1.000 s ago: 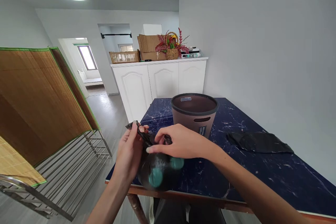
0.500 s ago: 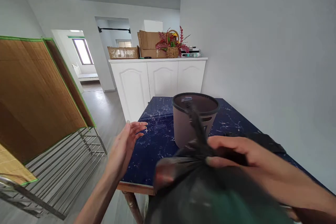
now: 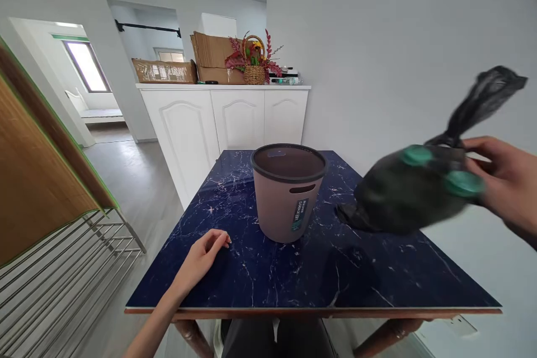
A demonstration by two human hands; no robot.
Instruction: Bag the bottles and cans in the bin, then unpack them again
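Note:
My right hand [image 3: 499, 173] is closed on the gathered neck of a filled black garbage bag [image 3: 394, 196], held up over the right side of the table. Its loose top sticks up, and green round shapes show through the thin plastic. My left hand [image 3: 205, 254] rests on the table at the left, fingers curled in and nothing visible in them. Between the hands stands a pinkish-brown trash can [image 3: 274, 210], upright, with a black rim and a label on its side. Flat black plastic [image 3: 350, 213] lies on the table, partly hidden behind the bag.
The table [image 3: 251, 285] has a dark blue marbled top. Behind it, a white cabinet [image 3: 188, 128] bears cardboard boxes [image 3: 165, 71] and a flower basket [image 3: 254, 74]. A metal rack [image 3: 104, 251] stands on the left; a grey wall [image 3: 377, 56] runs along the right.
My right hand has carried the garbage bag from in front of the trash can up and to the right. My left hand has come down onto the table and its fingers have curled. The view has shifted.

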